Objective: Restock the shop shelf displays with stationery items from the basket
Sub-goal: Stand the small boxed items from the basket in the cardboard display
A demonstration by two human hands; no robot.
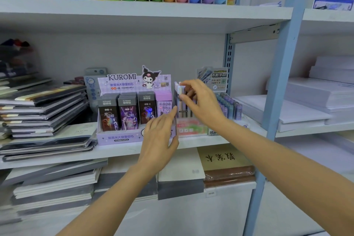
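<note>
Crowding white shelf (115,152): stationery boxes (118,138)

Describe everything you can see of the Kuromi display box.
The Kuromi display box is lilac printed card, upright on the middle shelf, its header bearing a cartoon figure. Three dark packs and one pink pack show inside. The left hand, fingers straight, appears to rest against its right end.

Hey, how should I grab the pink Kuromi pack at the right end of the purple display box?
Probably pinch the pink Kuromi pack by its top, from above, front and back. It stands upright, a dark pack tight on one side, the purple display box walling the other and hiding its base.
</note>
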